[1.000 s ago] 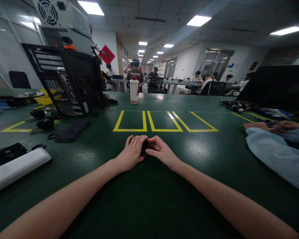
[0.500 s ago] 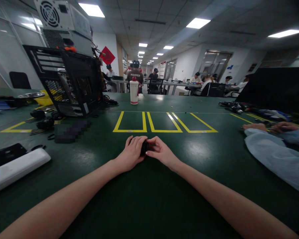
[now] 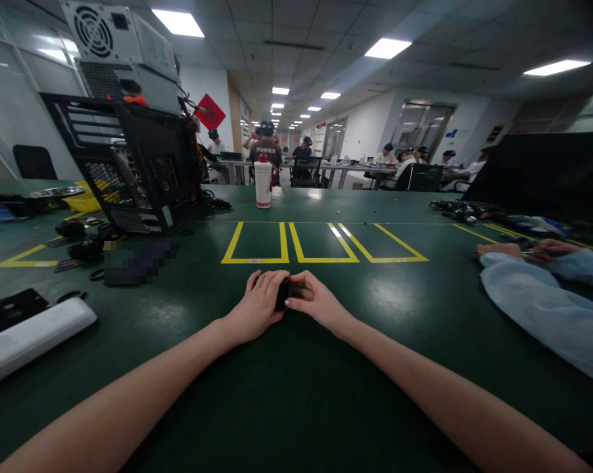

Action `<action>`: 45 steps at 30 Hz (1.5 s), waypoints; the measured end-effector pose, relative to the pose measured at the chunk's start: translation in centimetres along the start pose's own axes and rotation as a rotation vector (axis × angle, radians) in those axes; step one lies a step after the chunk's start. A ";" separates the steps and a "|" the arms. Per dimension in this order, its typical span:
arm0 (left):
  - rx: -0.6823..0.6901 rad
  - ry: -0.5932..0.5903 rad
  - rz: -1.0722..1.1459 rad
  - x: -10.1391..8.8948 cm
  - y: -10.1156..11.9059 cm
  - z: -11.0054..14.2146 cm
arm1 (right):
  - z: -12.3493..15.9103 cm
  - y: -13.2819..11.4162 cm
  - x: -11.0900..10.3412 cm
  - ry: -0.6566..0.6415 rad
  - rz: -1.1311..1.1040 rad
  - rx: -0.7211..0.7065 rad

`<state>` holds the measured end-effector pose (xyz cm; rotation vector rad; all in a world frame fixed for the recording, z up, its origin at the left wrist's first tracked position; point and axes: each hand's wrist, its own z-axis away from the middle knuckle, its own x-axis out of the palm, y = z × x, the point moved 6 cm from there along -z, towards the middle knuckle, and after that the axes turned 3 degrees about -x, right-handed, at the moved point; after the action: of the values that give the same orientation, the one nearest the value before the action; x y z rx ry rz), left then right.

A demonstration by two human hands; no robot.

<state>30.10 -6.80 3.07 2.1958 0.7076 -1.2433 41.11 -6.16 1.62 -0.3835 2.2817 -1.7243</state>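
Between my two hands is a small black object [image 3: 281, 295], mostly covered by fingers, so its kind does not show. My left hand [image 3: 261, 302] is wrapped over it from the left, knuckles up. From the right, my right hand [image 3: 319, 301] pinches at its side with thumb and fingertips. Both hands are low over the green tabletop [image 3: 296, 381], just in front of the yellow tape frames [image 3: 254, 261].
An open black computer case [image 3: 153, 164] with a power supply [image 3: 119, 36] on top stands at the left. Nearer lie a white bar-shaped thing [image 3: 35, 338] and dark parts. A white bottle [image 3: 263, 184] stands ahead. At the right are a co-worker's sleeved arms [image 3: 533, 289].
The whole view has shifted slightly to the left. My hands keep nearly the same hold on the black object.
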 end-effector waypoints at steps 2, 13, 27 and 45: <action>0.000 0.004 -0.007 0.1 0.0 0.0 | 0.0 -0.1 0.0 0.012 -0.003 -0.023; 0.001 0.015 -0.005 0.1 -0.1 0.0 | -0.1 0.0 -0.2 0.056 0.057 0.079; -0.007 -0.004 -0.005 0.2 -0.2 0.0 | 0.1 0.0 -0.4 0.093 0.087 0.070; -0.012 -0.008 -0.005 0.1 -0.1 -0.1 | -0.1 0.2 -0.3 0.073 0.056 0.092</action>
<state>30.12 -6.65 3.03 2.1797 0.7158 -1.2469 41.33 -5.93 1.43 -0.2396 2.2294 -1.8362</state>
